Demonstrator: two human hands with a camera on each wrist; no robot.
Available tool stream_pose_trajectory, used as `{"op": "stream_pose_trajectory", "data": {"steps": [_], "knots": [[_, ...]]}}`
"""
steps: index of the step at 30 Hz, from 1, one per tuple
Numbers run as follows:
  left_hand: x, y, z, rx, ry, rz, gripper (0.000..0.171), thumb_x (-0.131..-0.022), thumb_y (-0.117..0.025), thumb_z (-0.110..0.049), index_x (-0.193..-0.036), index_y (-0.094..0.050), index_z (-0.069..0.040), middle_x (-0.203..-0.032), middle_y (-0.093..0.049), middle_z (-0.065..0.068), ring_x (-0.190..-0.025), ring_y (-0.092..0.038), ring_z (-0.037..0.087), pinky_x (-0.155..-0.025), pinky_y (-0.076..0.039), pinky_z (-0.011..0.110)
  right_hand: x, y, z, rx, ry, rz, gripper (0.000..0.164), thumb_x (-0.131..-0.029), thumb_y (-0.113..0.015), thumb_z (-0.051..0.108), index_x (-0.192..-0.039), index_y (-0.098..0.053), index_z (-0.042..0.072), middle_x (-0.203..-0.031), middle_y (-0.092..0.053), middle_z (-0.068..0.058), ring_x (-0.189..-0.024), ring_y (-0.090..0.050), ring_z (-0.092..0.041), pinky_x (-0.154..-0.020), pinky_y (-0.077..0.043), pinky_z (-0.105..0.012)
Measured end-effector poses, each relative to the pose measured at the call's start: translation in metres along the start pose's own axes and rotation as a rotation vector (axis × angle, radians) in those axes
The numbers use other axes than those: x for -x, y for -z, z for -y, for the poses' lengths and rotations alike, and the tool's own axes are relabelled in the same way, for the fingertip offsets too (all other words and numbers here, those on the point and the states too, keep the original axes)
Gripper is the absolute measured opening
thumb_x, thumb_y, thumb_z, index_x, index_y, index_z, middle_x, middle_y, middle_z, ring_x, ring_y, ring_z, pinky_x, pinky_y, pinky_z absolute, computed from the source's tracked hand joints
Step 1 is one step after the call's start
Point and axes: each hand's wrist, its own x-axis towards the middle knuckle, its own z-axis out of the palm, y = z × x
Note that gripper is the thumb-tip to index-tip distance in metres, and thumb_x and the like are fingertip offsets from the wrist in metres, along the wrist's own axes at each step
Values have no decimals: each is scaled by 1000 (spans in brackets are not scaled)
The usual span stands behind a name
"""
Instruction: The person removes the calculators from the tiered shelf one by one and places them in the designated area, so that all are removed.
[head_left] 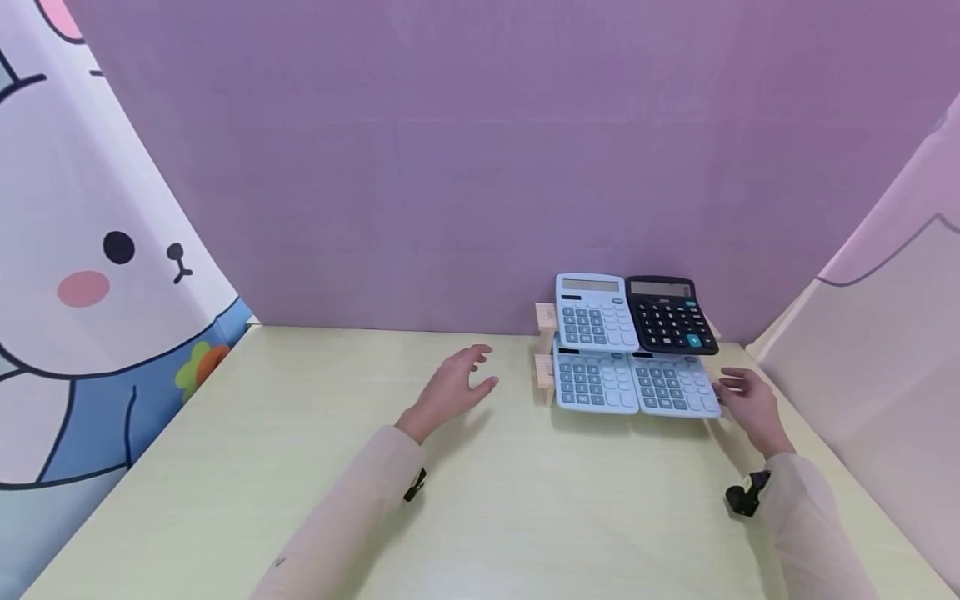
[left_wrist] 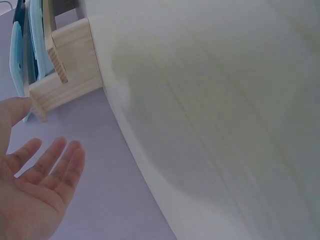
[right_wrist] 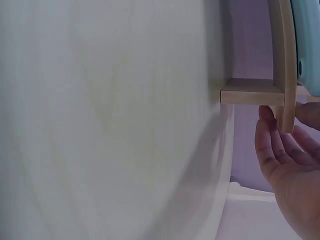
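A two-tier wooden rack [head_left: 545,372] holds calculators tilted toward me. On its upper tier a light blue calculator [head_left: 596,312] leans beside a black calculator [head_left: 670,317]. Two more light blue calculators, a left one [head_left: 596,383] and a right one [head_left: 673,387], sit on the lower tier. My right hand [head_left: 752,408] pinches the rack's right end; in the right wrist view the thumb and fingers lie on either side of the wooden board [right_wrist: 287,75]. Off the rack's left side, my left hand [head_left: 453,387] hovers with fingers spread and holds nothing.
The rack stands on a pale wood-grain table [head_left: 480,517], near its back edge. Behind it hangs a purple backdrop [head_left: 450,167]. A cartoon-print cloth [head_left: 112,350] covers the left side, and a pale cloth [head_left: 885,358] the right, close to my right hand.
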Motion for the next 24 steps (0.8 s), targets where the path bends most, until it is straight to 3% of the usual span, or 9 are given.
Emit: {"op": "stream_pose_trajectory", "data": {"steps": [10, 14, 18, 24], "knots": [[-14, -18, -11, 25, 8, 55, 49, -87, -60, -25, -130, -44, -6, -118, -59, 17, -101, -60, 31, -87, -53, 36, -4, 2, -2, -86, 20, 46, 46, -93, -47, 13, -127, -35, -16, -110, -51, -32, -71, -50, 14, -64, -54, -11], [-19, -24, -15, 40, 34, 73, 50, -88, -60, -26, -130, -43, -6, -119, -58, 16, -102, -60, 30, -88, -53, 35, -4, 4, -5, -149, 18, 75, 48, -93, -48, 13, -128, -33, -17, -96, -58, -4, -72, -52, 13, -65, -54, -12], [-24, -29, -18, 68, 54, 87, 50, -88, -60, -25, -130, -43, -5, -118, -58, 17, -101, -60, 30, -87, -53, 35, -4, 5, -9, -204, 8, 91, 49, -93, -49, 12, -127, -32, -19, -83, -50, 23, -73, -53, 11, -65, -54, -11], [-31, -37, -22, 84, 70, 89, 49, -88, -60, -24, -129, -44, -4, -117, -60, 17, -100, -61, 28, -86, -54, 33, -4, 5, -10, -190, -6, 86, 47, -92, -50, 12, -126, -37, -18, -83, -49, 24, -76, -54, 8, -66, -54, -11]]}}
